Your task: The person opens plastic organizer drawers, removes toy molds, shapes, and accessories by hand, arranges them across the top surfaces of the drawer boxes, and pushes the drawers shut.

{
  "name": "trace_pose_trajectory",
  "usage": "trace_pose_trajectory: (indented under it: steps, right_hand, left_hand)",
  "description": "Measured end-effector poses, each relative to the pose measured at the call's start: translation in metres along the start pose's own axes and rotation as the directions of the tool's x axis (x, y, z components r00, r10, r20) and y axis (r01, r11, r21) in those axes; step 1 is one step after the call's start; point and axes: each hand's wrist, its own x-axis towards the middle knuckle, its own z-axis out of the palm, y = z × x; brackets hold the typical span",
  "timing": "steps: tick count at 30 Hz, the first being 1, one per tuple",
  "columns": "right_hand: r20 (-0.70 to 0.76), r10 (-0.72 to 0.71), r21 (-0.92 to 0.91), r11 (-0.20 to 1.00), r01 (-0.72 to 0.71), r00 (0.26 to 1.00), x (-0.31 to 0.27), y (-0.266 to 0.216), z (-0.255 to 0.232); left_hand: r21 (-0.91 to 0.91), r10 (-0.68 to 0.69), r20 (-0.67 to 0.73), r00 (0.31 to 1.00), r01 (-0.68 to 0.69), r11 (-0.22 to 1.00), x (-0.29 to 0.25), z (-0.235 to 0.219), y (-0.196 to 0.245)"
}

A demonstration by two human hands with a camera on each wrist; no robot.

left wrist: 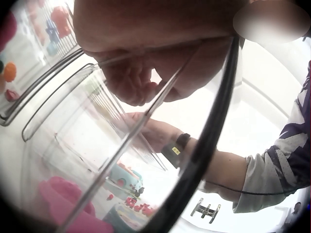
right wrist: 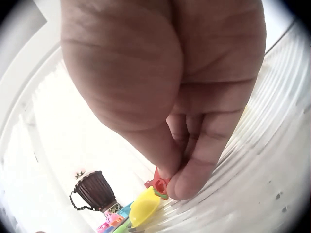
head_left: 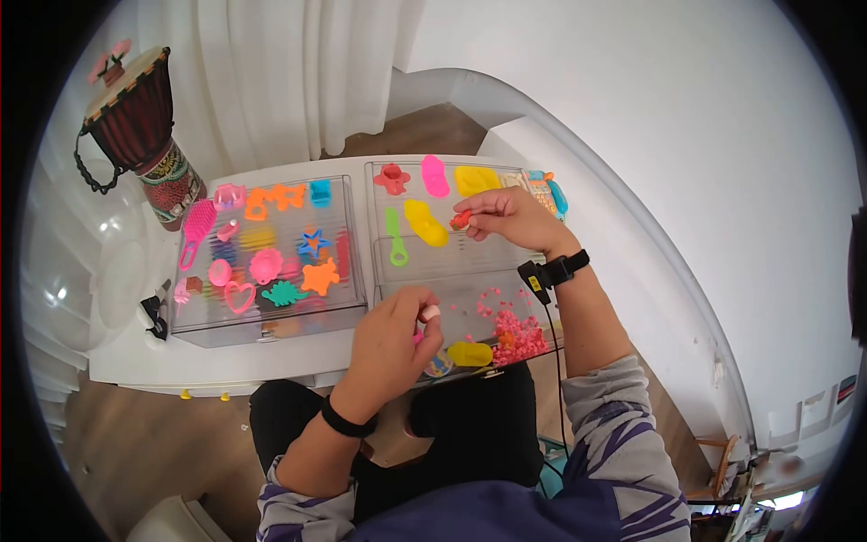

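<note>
In the head view, my right hand [head_left: 515, 219] pinches a small red toy with a bit of green [head_left: 462, 219] between thumb and fingertips, over the rear of the right clear plastic box [head_left: 470, 257]. The right wrist view shows the same red toy [right wrist: 159, 183] at the fingertips. My left hand [head_left: 393, 339] is above that box's front left corner, fingers curled around a small whitish piece [head_left: 430, 313] whose kind I cannot tell. Near the right hand lie a yellow mould [head_left: 425, 223] and a green spoon-like toy [head_left: 396, 238]. Pink bits [head_left: 517, 336] fill the box's front right.
A second clear box [head_left: 203, 336] to the left carries several toys, among them a pink hairbrush [head_left: 197, 231] and a green dinosaur [head_left: 284, 293]. A toy phone [head_left: 547, 194] sits at the right end of the white table [head_left: 135, 361]. A drum [head_left: 144, 126] stands behind, left.
</note>
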Motion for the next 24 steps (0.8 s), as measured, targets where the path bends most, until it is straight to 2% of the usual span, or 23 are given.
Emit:
trace_pose_trajectory:
  steps: [6,10,12,17,20,24]
  right_hand:
    - [-0.097,0.019,0.123,0.992,-0.007,0.995,0.001,0.011,0.004]
    - [-0.096,0.014,0.110,0.994,-0.004,0.995,0.005,0.014,0.004]
    - [-0.114,0.013,0.166,0.986,0.007,0.993,0.007,0.014,0.005]
    - [-0.131,0.015,0.119,0.993,0.001,0.991,0.008,0.009,0.009]
    - [-0.124,-0.007,0.135,0.991,0.024,0.992,0.008,0.012,0.009]
    - [-0.107,-0.039,0.158,0.986,0.056,0.993,0.008,0.018,0.006]
  left_hand:
    - [0.003,0.004,-0.002,1.000,-0.004,1.000,0.001,0.000,0.004]
    - [0.017,0.010,-0.002,1.000,-0.010,1.000,0.001,0.001,0.003]
    - [0.023,0.030,-0.006,1.000,-0.030,0.999,0.001,0.002,0.003]
    - [0.036,0.049,-0.013,0.999,-0.049,0.998,0.001,0.004,0.002]
    - [0.023,-0.005,0.010,1.000,0.005,1.000,0.001,0.002,0.006]
    - [0.029,-0.004,0.007,1.000,0.004,1.000,0.001,0.002,0.006]
